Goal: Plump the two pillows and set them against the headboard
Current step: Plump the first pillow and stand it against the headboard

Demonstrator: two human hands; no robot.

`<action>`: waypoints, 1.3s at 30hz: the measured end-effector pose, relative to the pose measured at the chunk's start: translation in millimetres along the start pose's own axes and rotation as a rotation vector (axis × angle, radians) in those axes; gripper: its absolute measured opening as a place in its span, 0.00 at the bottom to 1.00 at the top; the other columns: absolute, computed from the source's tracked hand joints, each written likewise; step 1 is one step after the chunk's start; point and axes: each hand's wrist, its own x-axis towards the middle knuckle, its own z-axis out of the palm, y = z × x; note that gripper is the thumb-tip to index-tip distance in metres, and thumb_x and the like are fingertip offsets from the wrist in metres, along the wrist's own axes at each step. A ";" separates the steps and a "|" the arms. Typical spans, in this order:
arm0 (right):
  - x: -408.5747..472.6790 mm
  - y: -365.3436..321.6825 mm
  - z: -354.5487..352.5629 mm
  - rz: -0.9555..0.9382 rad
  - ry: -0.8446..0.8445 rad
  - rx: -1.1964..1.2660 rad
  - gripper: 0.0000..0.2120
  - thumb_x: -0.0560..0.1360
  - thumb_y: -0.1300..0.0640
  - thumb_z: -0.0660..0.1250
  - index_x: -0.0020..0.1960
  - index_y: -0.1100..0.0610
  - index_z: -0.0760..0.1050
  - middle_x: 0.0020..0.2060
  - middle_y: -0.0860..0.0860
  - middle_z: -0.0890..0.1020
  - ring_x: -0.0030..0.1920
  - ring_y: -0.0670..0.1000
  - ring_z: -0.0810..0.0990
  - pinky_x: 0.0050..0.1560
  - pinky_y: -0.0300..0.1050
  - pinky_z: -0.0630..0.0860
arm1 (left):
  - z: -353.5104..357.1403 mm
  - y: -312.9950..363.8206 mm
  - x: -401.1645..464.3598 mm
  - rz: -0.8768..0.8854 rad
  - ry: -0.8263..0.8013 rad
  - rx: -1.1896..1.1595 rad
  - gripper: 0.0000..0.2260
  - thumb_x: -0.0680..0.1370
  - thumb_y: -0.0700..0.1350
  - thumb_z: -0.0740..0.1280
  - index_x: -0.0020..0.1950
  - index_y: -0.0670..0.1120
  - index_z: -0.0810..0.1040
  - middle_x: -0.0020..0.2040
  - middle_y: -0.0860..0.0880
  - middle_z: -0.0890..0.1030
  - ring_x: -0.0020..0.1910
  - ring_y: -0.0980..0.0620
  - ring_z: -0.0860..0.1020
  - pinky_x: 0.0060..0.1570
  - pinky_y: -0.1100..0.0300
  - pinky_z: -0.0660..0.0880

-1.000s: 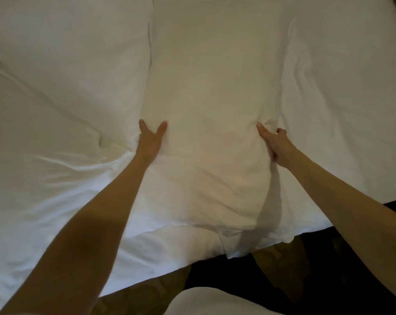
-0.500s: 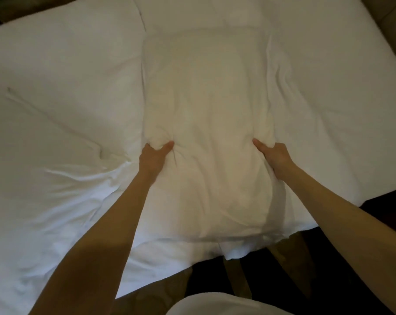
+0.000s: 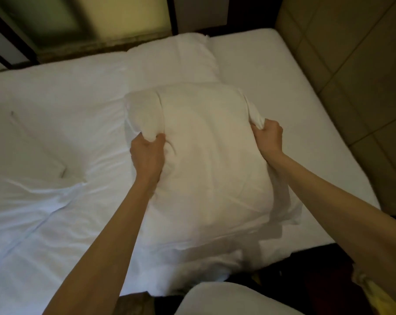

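A rounded white shape (image 3: 226,298) sits nearest, at the bottom edge. Above it, the near pillow (image 3: 210,160) bulges at the bed's (image 3: 56,201) near side, its lower hem overhanging the edge. The left hand (image 3: 148,155) is clenched on a bunch of its fabric; the right hand (image 3: 268,138) pinches its corner. A second pillow (image 3: 172,57) lies beyond, near the padded headboard (image 3: 351,53). No writing is readable. Bare sheet stretches leftward.

The room is dim and yellowish. The bed (image 3: 56,110) looks brightest on the left. The edges are blurry and bent.
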 end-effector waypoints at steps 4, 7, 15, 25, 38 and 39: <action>32.1 -2.4 -52.1 -0.127 0.045 0.036 0.23 0.76 0.57 0.64 0.27 0.50 0.57 0.24 0.45 0.65 0.26 0.43 0.61 0.27 0.41 0.56 | 38.5 50.1 -13.7 0.115 0.005 -0.073 0.06 0.72 0.45 0.66 0.35 0.49 0.74 0.31 0.53 0.77 0.31 0.54 0.76 0.35 0.60 0.73; 48.5 -3.7 -79.4 -0.202 0.129 0.069 0.22 0.76 0.57 0.63 0.29 0.45 0.57 0.24 0.42 0.63 0.25 0.42 0.60 0.26 0.39 0.55 | 63.2 75.7 -14.9 0.192 -0.001 -0.093 0.05 0.73 0.47 0.67 0.42 0.47 0.79 0.35 0.53 0.81 0.35 0.54 0.79 0.38 0.60 0.76; 85.1 33.3 -92.9 0.041 0.048 0.050 0.17 0.75 0.43 0.63 0.34 0.55 0.72 0.33 0.51 0.78 0.34 0.51 0.76 0.33 0.42 0.68 | 107.7 33.5 8.8 0.055 -0.065 0.027 0.23 0.72 0.57 0.67 0.60 0.45 0.78 0.55 0.45 0.83 0.55 0.44 0.80 0.57 0.47 0.77; 78.0 130.6 -56.1 0.646 -0.408 -0.303 0.36 0.77 0.49 0.63 0.75 0.66 0.51 0.71 0.63 0.66 0.68 0.63 0.69 0.62 0.53 0.69 | 128.2 -113.2 19.3 -0.317 -0.282 0.399 0.32 0.78 0.59 0.61 0.75 0.42 0.60 0.70 0.37 0.71 0.67 0.36 0.71 0.66 0.44 0.68; 150.7 144.1 -17.9 0.565 -0.376 -0.147 0.53 0.65 0.30 0.67 0.77 0.52 0.45 0.75 0.56 0.60 0.72 0.60 0.64 0.67 0.55 0.65 | 180.5 -91.6 114.9 -0.348 -0.224 0.346 0.39 0.73 0.67 0.62 0.75 0.46 0.56 0.70 0.38 0.67 0.66 0.35 0.71 0.64 0.41 0.70; 156.7 146.1 -13.7 0.588 -0.399 -0.079 0.54 0.64 0.31 0.68 0.77 0.52 0.44 0.75 0.55 0.60 0.72 0.59 0.64 0.65 0.53 0.66 | 180.3 -93.1 119.1 -0.347 -0.226 0.327 0.39 0.72 0.67 0.62 0.74 0.45 0.57 0.69 0.38 0.69 0.65 0.36 0.72 0.64 0.42 0.71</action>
